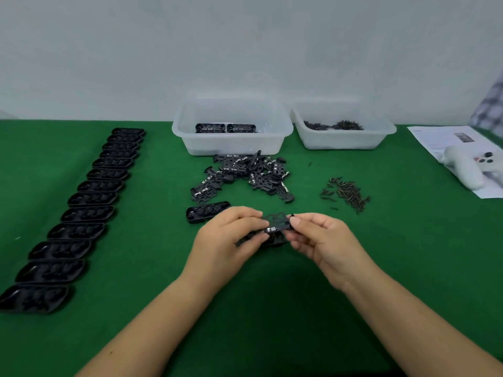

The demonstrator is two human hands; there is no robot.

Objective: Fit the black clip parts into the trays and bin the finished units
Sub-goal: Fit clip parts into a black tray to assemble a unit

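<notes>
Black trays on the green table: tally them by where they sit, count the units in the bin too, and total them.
Row of trays on the left: 13
Single tray near the left hand: 1
Partly hidden tray under the clip part, which the left and right hand hold: 1
Finished units showing in the left bin: 2
Total: 17

A flat black plastic clip part [276,223] with metal contacts is held over a black tray [268,240]. More clip parts [245,172] lie heaped near a translucent plastic bin [231,144] holding two finished units [226,128].
</notes>
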